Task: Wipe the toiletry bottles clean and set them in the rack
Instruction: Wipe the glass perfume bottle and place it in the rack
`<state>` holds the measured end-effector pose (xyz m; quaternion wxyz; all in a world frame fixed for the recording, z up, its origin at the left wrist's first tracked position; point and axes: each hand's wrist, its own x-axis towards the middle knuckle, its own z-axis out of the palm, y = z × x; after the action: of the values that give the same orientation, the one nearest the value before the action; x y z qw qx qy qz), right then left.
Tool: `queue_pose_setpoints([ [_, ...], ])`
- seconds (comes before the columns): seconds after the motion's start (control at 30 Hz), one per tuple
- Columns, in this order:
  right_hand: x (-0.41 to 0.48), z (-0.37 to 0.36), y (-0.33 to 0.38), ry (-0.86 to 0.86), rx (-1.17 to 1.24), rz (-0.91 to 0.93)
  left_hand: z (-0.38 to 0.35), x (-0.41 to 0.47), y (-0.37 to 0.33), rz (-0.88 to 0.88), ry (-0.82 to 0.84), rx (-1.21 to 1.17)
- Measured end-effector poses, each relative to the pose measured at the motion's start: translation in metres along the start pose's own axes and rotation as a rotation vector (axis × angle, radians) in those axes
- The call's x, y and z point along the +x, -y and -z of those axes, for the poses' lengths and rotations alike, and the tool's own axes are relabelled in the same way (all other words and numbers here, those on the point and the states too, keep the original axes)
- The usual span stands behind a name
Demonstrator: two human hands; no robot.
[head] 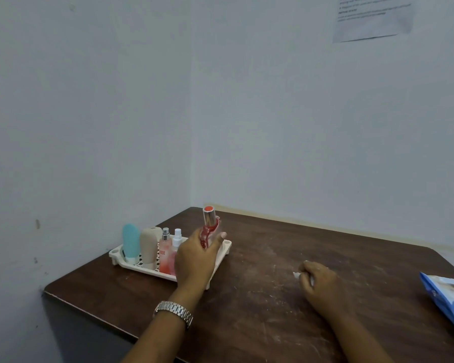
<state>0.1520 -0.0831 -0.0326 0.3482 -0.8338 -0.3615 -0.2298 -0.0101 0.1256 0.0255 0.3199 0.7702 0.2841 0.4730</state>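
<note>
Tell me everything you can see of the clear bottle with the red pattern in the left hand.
The clear bottle with the red pattern carries a shiny silver cylindrical cap with a red top. It looks like glass or clear plastic. The left hand grips its lower body, holding it nearly upright over the right end of the white plastic rack.

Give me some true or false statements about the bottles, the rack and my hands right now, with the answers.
1. The left hand holds the red bottle. True.
2. The rack holds two bottles. False: four stand in it.
3. The right hand grips a wipe. True.
4. The blue packet lies in the rack. False: it lies on the table, at its right edge.
5. A watch is on the left wrist. True.
</note>
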Motion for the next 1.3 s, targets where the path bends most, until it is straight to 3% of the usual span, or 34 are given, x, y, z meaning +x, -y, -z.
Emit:
queue_pose_setpoints([
  [0.4,-0.001,0.002,0.003,0.009,-0.002,0.026,0.012,0.008,0.014,0.109,-0.014,0.200],
  [1.3,0.000,0.004,0.005,0.044,-0.010,-0.005,-0.007,0.002,0.034,0.017,-0.009,0.346],
])
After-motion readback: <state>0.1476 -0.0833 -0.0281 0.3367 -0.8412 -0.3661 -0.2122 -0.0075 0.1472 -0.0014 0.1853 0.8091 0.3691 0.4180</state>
